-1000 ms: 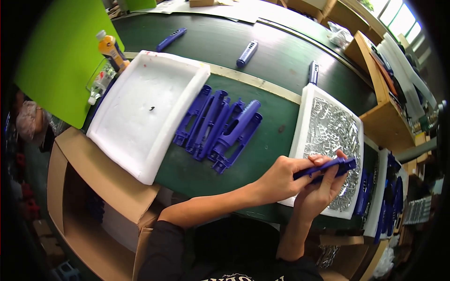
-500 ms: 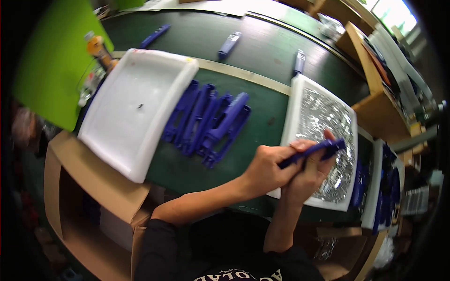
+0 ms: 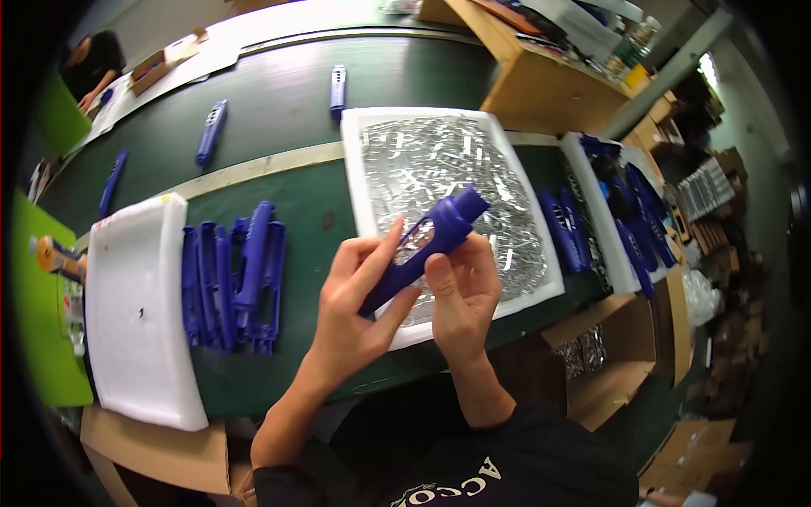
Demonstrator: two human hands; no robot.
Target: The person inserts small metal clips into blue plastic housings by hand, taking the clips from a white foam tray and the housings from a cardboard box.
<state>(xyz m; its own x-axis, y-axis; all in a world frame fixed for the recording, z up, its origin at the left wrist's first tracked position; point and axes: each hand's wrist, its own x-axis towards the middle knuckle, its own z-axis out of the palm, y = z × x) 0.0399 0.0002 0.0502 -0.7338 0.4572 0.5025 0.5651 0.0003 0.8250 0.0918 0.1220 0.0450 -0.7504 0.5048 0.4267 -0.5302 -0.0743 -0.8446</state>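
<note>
A blue plastic housing (image 3: pixel 452 218) with a long slot in its side is tilted up to the right in front of me. My left hand (image 3: pixel 348 300) grips its lower end, thumb below and fingers along the side. The fingers and thumb of my right hand (image 3: pixel 466 296) close on it near its upper, stepped end. Both hands are over the near part of a white foam tray (image 3: pixel 357 190) full of small shiny metal pieces (image 3: pixel 515 224). Left of my hands, several similar blue housings (image 3: pixel 253 262) lie side by side on the green table.
A white tray (image 3: pixel 139 270) with a small dark speck lies at the left. Three blue pieces, one of them (image 3: pixel 211 133), rest on the dark strip beyond. Another tray (image 3: pixel 601 221) of blue parts stands right. Cardboard boxes (image 3: pixel 621 342) sit below the table edge. A person (image 3: pixel 97 66) is far left.
The view has swung to the right, so the table's things appear further left. The blue housing has turned to point more upward, and my hands have shifted their hold along it.
</note>
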